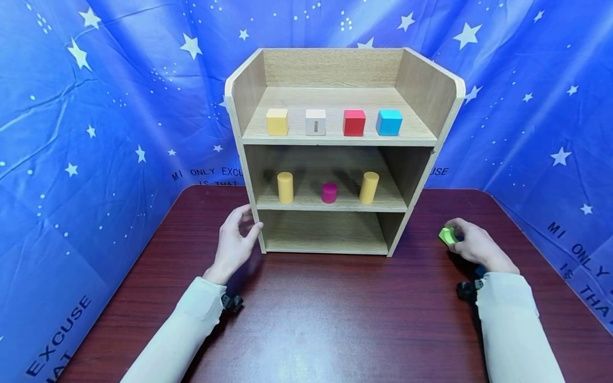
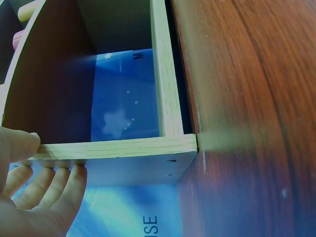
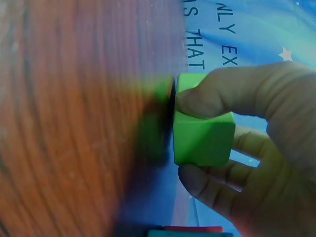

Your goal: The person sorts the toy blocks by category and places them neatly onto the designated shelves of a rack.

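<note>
A small wooden shelf unit (image 1: 330,142) with three levels stands on the table. My left hand (image 1: 233,244) grips its left side panel (image 2: 118,148) low down, the thumb at the front edge and the fingers (image 2: 74,185) on the outer face. To the right of the shelf, my right hand (image 1: 479,246) pinches a green block (image 3: 203,140) between thumb and fingertips, at the tabletop; whether the block touches the table I cannot tell. The thumb and fingers hide part of the block.
Yellow (image 1: 277,122), white (image 1: 315,122), red (image 1: 354,123) and blue (image 1: 389,123) cubes line the top level. Two yellow cylinders (image 1: 285,188) flank a short magenta cylinder (image 1: 329,193) on the middle level. Teal (image 3: 190,234) and red edges show near the right wrist. A blue curtain (image 1: 119,133) surrounds the table (image 1: 325,319).
</note>
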`<control>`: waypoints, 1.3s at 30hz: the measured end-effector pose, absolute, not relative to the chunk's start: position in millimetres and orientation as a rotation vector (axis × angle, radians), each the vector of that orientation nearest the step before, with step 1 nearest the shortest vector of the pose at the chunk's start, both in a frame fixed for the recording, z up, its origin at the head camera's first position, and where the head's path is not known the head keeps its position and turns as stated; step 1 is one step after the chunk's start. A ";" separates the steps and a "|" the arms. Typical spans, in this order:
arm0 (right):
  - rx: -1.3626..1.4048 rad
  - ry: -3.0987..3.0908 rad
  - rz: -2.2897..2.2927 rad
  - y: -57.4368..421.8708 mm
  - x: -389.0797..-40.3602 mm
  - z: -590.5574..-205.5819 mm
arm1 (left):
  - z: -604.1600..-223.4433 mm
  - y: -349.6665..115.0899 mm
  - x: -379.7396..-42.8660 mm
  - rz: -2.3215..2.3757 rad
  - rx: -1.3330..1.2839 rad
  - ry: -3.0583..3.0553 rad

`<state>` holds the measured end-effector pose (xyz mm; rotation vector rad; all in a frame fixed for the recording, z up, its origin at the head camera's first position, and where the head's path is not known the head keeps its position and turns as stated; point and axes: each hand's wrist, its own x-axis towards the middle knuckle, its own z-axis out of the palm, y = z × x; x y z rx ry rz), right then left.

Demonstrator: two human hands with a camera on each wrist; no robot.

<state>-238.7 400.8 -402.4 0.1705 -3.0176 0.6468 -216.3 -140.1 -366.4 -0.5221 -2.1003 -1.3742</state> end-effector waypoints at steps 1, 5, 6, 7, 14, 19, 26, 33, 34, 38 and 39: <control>0.180 -3.017 0.650 400.0 -238.9 -402.3 | -366.3 -140.1 -216.3 -1.374 -0.523 -2.099; 0.227 -3.015 0.675 395.1 -239.0 -399.7 | -366.2 -140.2 -216.4 -1.389 -0.532 -2.092; 0.240 -3.014 0.684 393.0 -238.7 -398.5 | -366.1 -140.2 -216.4 -1.392 -0.533 -2.091; 0.256 -3.011 0.689 391.1 -238.4 -397.1 | -366.1 -140.2 -216.4 -1.395 -0.534 -2.091; 0.358 -2.972 0.737 377.2 -236.1 -384.1 | -366.0 -140.3 -216.2 -1.393 -0.530 -2.097; 0.415 -2.946 0.760 367.4 -234.2 -373.5 | -366.0 -140.2 -215.9 -1.384 -0.527 -2.099; 0.462 -2.915 0.725 355.8 -230.4 -359.4 | -366.3 -140.1 -216.5 -1.385 -0.526 -2.097; 0.476 -2.884 0.706 345.9 -225.9 -348.0 | -367.4 -140.0 -217.8 -1.400 -0.526 -2.095; 0.478 -2.879 0.713 344.2 -225.3 -346.3 | -367.5 -140.0 -217.9 -1.401 -0.529 -2.095; 0.491 -2.856 0.719 337.5 -222.3 -338.9 | -367.8 -140.1 -218.4 -1.396 -0.536 -2.090; 0.498 -2.850 0.715 336.0 -221.5 -337.2 | -367.9 -140.1 -218.5 -1.395 -0.538 -2.089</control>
